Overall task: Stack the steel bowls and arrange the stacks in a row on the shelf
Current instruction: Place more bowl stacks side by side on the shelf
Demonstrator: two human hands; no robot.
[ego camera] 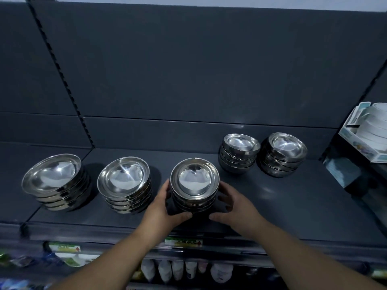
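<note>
Sitting near the front of the shelf (293, 206), the middle stack of steel bowls (194, 183) is gripped by the left hand (165, 210) at 8 o'clock and the right hand (234, 204) at 4 o'clock, fingers curled round its sides, with two wider stacks (123, 181) at 9 o'clock and two smaller stacks (238, 153) at 1 o'clock.

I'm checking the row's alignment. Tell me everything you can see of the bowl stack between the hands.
The middle stack is several shiny steel bowls nested upright, flat-rimmed, the top one mirror-bright inside. It stands on the dark shelf, in line with the left stacks and forward of the right stacks. The left hand curls round its left side, the right hand round its right.
</note>
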